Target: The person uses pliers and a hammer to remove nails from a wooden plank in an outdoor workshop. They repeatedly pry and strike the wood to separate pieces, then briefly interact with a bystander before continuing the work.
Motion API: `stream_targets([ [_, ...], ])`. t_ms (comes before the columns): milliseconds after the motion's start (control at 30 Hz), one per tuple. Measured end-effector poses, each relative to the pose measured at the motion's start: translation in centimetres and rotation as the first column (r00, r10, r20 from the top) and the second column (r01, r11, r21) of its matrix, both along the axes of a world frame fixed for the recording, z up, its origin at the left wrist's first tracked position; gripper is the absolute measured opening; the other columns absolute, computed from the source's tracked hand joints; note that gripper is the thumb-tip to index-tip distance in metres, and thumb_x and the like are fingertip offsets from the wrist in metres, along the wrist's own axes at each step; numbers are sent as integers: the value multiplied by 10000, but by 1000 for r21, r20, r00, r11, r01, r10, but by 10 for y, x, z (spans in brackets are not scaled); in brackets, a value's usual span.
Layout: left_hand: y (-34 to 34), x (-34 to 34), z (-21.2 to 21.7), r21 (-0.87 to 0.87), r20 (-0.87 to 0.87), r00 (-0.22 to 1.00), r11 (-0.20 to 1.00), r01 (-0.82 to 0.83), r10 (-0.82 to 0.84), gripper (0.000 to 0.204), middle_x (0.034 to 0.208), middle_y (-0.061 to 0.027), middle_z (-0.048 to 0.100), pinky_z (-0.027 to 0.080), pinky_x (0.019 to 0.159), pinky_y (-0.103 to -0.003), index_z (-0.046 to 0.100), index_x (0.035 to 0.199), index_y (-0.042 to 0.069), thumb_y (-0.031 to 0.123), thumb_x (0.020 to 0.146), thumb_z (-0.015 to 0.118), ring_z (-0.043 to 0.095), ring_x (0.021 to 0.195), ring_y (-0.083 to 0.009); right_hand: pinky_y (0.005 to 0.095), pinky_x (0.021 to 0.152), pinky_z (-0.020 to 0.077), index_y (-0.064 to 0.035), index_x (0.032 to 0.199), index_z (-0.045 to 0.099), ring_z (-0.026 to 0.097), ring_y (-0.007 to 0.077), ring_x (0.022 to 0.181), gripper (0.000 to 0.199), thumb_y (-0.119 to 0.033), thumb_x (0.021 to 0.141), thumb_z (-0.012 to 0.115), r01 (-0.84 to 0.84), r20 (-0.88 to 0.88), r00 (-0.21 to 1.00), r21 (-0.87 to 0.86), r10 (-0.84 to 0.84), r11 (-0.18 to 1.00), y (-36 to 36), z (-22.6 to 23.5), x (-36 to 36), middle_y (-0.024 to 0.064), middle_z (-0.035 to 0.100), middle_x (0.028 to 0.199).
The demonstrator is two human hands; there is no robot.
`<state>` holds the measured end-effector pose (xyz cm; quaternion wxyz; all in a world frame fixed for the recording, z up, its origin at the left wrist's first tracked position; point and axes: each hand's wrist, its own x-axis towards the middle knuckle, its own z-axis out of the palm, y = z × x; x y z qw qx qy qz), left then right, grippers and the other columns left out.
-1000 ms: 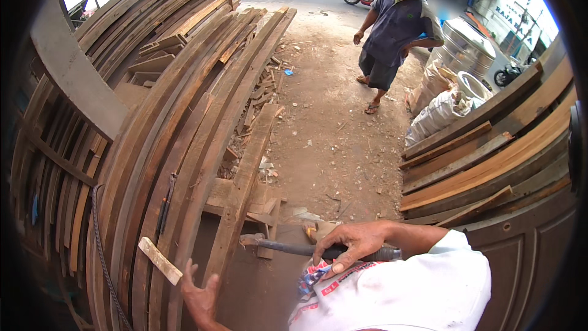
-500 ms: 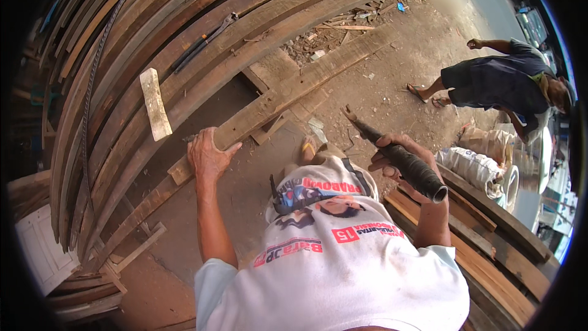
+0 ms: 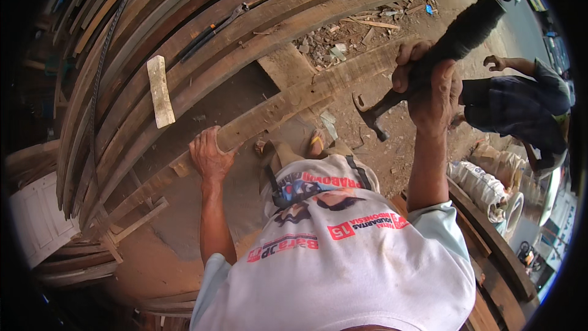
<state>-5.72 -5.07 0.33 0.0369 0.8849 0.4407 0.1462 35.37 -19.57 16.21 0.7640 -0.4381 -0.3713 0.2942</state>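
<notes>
My right hand point(image 3: 436, 95) is wrapped around the thick, dark, tape-bound handle of a claw hammer point(image 3: 468, 29), raised over the ground at the right. The hammer's metal head points down and left, its claw apart from any wood. With fingers over its edge, my left hand point(image 3: 211, 156) grips a long wooden plank point(image 3: 294, 103) that runs slantwise in front of me. The fingertips on the plank's far side are partly hidden. Beyond my left hand, a short pale wood block point(image 3: 160, 93) lies on a stack of long beams point(image 3: 245, 49).
Long-handled pincers point(image 3: 214, 30) rest on the beams. Wood scraps point(image 3: 343, 37) litter the ground. At the right stand a person in dark clothes point(image 3: 520, 98) and white sacks point(image 3: 478, 181); more planks point(image 3: 502, 270) lie below. A white panel door point(image 3: 43, 230) is at the left.
My right hand has lifted the hammer up and forward and turned it, so the head now faces down. My left hand stays on the plank. The person at the right has shifted slightly.
</notes>
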Motion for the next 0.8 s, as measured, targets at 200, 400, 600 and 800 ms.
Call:
stream_targets([
  [200,-23,-4,-6,52,17,999,998,-43,42,755,1251,-105,670,432,993,-502,613,1298,95,134,593,880,625,1152,-351,252,561,437,-54,963,606,543,68,636,548,-596,1045,579,117,211,975,-233,-67,966,58,4,-26,1,588,758],
  [400,-33,-12,-16,73,20,996,994,-84,82,801,1326,-83,664,400,1034,-515,599,1329,98,101,568,847,614,1211,-339,355,570,472,-23,932,617,568,172,619,674,-691,1003,572,214,559,818,-514,135,831,131,-11,-56,56,575,702],
  [600,-41,1,-18,103,52,996,992,-76,71,701,1357,-55,662,386,1066,-526,608,1333,102,124,674,844,608,1251,-327,513,641,521,51,937,606,662,390,666,663,-607,1014,599,125,573,740,-632,353,765,164,-26,-83,223,630,714],
  [800,-51,-2,-21,180,52,993,977,-111,104,642,1288,-59,703,436,989,-517,646,1278,84,334,737,885,625,1227,-350,553,754,523,21,1001,547,670,473,849,587,-562,1015,616,-71,536,715,-583,449,809,139,-2,-105,258,638,823],
])
